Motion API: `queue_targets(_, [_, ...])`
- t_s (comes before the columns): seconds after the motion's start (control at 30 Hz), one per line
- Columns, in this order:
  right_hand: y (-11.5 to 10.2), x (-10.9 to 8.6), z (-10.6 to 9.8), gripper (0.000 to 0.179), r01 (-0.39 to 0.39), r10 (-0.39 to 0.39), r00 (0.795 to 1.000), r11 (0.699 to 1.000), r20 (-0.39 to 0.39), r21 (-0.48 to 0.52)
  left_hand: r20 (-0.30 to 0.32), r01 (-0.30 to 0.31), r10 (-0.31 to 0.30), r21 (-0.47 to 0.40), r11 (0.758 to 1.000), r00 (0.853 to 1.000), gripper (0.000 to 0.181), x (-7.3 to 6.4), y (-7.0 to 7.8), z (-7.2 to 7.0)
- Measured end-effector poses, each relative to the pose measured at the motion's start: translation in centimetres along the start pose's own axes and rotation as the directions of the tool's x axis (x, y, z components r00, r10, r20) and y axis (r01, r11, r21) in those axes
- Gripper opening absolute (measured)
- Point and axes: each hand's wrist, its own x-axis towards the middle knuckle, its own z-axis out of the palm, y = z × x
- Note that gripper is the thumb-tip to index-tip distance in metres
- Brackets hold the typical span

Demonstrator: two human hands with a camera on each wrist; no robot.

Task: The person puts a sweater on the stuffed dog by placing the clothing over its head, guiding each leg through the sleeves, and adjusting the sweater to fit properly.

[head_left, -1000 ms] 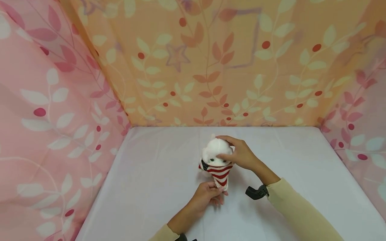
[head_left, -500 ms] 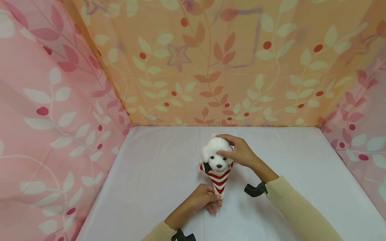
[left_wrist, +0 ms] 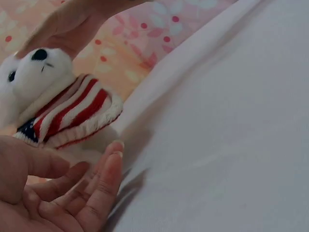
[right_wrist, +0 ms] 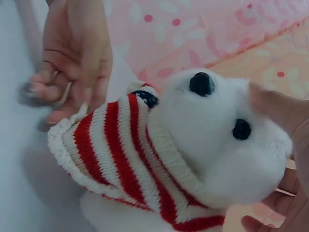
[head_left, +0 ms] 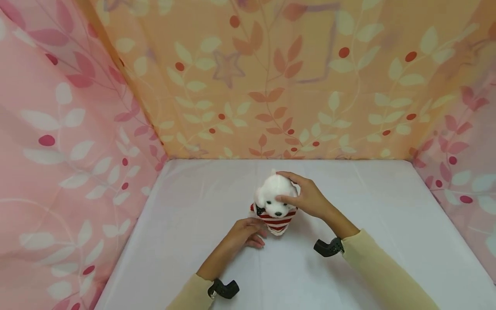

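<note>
A white plush dog (head_left: pixel 277 189) with black eyes and nose stands near the middle of the table. It wears a red-and-white striped knitted sweater (right_wrist: pixel 116 150) with a dark blue patch at one side. My right hand (head_left: pixel 310 199) grips its head, thumb on the forehead and fingers behind. My left hand (head_left: pixel 244 234) is at the sweater's lower left side, palm up with loosely bent fingers (left_wrist: pixel 104 186) in the left wrist view. Whether its fingertips touch the toy is hard to tell. The sweater's hem hangs loose at the front.
A white cloth covers the table (head_left: pixel 348 189). Behind it rises an orange leaf-patterned curtain (head_left: pixel 248 107), with pink patterned curtains (head_left: pixel 77 172) at the sides. Each wrist carries a black camera mount (head_left: pixel 328 247).
My left hand has let go of the sweater's hem and moved left and up. The stretched striped front has sprung back shorter. The right hand stays on the dog's head.
</note>
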Motion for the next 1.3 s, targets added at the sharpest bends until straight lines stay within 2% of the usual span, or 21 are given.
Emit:
queue_targets(0.1, [0.6,-0.4,0.0,0.056,0.024,-0.024,0.998,1.000,-0.049,0.000,-0.061,-0.064,0.062,-0.048,0.997,0.996,0.031,0.0,0.3,-1.6])
queue_targets(0.2, [1.5,-1.1,-0.2,0.039,-0.002,0.008,0.985,0.999,-0.174,0.033,-0.114,-0.111,0.098,-0.105,0.988,0.989,0.034,0.1,0.9,-2.7])
queue_targets(0.3, [2.7,-1.8,-0.5,0.032,-0.097,0.120,0.951,0.991,-0.286,0.094,-0.159,-0.128,0.103,-0.155,0.980,0.982,0.037,0.6,1.6,-3.4])
queue_targets(0.37, [3.4,-2.2,-0.7,0.034,-0.189,0.227,0.934,0.969,-0.276,0.160,-0.185,-0.135,0.103,-0.171,0.976,0.977,0.038,0.9,2.1,-3.7])
queue_targets(0.43, [4.0,-2.5,-0.6,0.043,-0.292,0.341,0.919,0.926,-0.199,0.237,-0.190,-0.131,0.096,-0.177,0.976,0.977,0.040,1.3,2.5,-3.9])
queue_targets(0.47, [4.4,-2.7,-0.5,0.048,-0.342,0.393,0.909,0.894,-0.141,0.289,-0.182,-0.121,0.088,-0.179,0.976,0.979,0.040,1.4,2.7,-3.9])
queue_targets(0.53, [4.9,-2.8,-0.2,0.054,-0.435,0.477,0.879,0.816,-0.019,0.380,-0.155,-0.095,0.065,-0.194,0.976,0.986,0.042,1.7,3.0,-3.9])
queue_targets(0.6, [5.3,-2.9,0.1,0.055,-0.488,0.515,0.853,0.737,0.079,0.468,-0.123,-0.058,0.032,-0.210,0.976,0.992,0.042,1.9,3.2,-3.8])
queue_targets(0.67, [5.7,-2.9,0.2,0.048,-0.496,0.511,0.848,0.675,0.140,0.546,-0.102,-0.034,0.011,-0.223,0.974,0.995,0.040,1.9,3.4,-3.6])
queue_targets(0.77, [6.2,-3.0,0.3,0.038,-0.448,0.469,0.871,0.640,0.144,0.624,-0.109,-0.041,0.016,-0.238,0.970,0.994,0.034,2.0,3.4,-3.4])
queue_targets(0.8, [6.3,-3.0,0.3,0.037,-0.421,0.451,0.883,0.641,0.128,0.642,-0.115,-0.054,0.026,-0.242,0.969,0.993,0.032,2.1,3.4,-3.4])
queue_targets(0.87, [6.5,-3.2,0.2,0.036,-0.371,0.430,0.900,0.668,0.072,0.645,-0.150,-0.084,0.046,-0.258,0.962,0.988,0.030,2.3,3.4,-3.3])
queue_targets(0.93, [6.6,-3.5,0.1,0.035,-0.309,0.406,0.913,0.729,-0.023,0.610,-0.205,-0.128,0.073,-0.269,0.955,0.976,0.028,2.5,3.4,-3.5])
queue_targets(1.03, [6.2,-3.8,-0.3,0.029,-0.223,0.348,0.923,0.835,-0.167,0.504,-0.312,-0.190,0.102,-0.264,0.946,0.944,0.026,2.7,3.4,-3.8])
queue_targets(1.07, [6.0,-3.9,-0.3,0.026,-0.199,0.325,0.924,0.860,-0.202,0.471,-0.341,-0.204,0.109,-0.257,0.945,0.934,0.025,2.8,3.4,-4.0])
queue_targets(1.13, [5.4,-4.0,-0.4,0.023,-0.172,0.292,0.927,0.888,-0.235,0.426,-0.375,-0.219,0.118,-0.240,0.946,0.920,0.025,2.9,3.4,-4.1])
queue_targets(1.17, [5.1,-4.1,-0.3,0.022,-0.165,0.279,0.931,0.897,-0.236,0.410,-0.379,-0.216,0.117,-0.229,0.949,0.918,0.025,2.8,3.5,-4.1])
queue_targets(1.3, [4.3,-4.2,0.0,0.021,-0.167,0.260,0.929,0.930,-0.265,0.327,-0.360,-0.197,0.114,-0.204,0.959,0.926,0.028,2.8,3.4,-4.0])
